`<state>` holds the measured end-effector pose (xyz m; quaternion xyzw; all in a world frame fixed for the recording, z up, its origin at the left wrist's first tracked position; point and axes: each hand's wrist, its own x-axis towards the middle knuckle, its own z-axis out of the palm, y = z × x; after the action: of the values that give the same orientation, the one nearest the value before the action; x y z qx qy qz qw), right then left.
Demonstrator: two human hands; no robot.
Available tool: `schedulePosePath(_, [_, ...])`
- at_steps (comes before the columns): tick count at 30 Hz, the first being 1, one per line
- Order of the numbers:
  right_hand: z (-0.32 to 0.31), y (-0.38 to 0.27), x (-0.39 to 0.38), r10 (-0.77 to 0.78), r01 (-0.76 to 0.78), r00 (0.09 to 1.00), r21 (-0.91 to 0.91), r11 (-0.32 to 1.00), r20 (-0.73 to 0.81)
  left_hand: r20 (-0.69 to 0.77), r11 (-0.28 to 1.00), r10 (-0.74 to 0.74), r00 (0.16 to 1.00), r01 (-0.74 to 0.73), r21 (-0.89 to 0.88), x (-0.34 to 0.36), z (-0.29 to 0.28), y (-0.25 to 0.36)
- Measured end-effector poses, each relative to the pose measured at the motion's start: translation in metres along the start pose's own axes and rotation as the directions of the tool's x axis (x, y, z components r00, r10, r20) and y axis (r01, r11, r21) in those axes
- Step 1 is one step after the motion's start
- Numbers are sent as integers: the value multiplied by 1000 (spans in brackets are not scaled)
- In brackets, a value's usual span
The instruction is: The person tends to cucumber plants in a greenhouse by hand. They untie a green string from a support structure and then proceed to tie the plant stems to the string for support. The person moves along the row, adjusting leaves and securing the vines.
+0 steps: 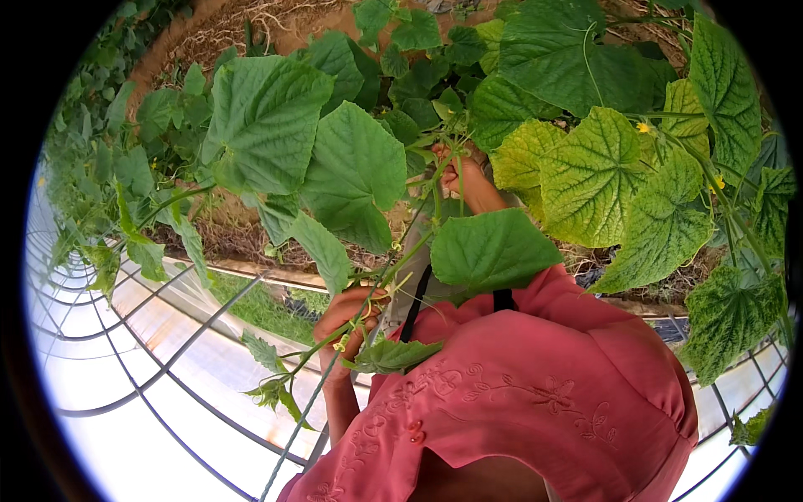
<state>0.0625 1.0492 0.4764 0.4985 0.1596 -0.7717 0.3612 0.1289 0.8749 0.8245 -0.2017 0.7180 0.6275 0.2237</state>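
Observation:
A green cucumber vine (418, 243) with broad leaves runs up through the middle of the view, beside a thin green twine (314, 397). Lower down, my left hand (345, 322) is closed round the vine's stem and the twine, with curly tendrils by its fingers. Farther off, my right hand (462, 174) has its fingers bent in at the same vine's stem, among small leaves that partly cover them. One large leaf (493, 251) hangs in front of my right arm, and another (355, 171) spreads between the hands.
Yellowing leaves (590, 176) with small yellow flowers (643, 128) stand on the right. Brown soil with dry stalks (242, 29) lies at the far side. On the left, a curved metal frame (196, 335) carries pale sheeting, and more vines (159, 167) grow there.

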Motion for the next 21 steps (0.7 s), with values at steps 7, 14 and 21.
schedulePosePath(7, [4, 10, 8, -51, 186, 972, -623, 760, 228, -72, 998, -4, 997, 9, 66, 8, 0, 6])
schedulePosePath(14, [-23, -39, 16, -220, 151, 965, -988, 26, 141, -150, 990, 124, 981, -113, 80, 3, -36, -6])
schedulePosePath(21, [-22, -97, 81, -558, 417, 783, -897, 143, 275, -201, 990, 85, 976, -105, -94, -5, -61, -16])
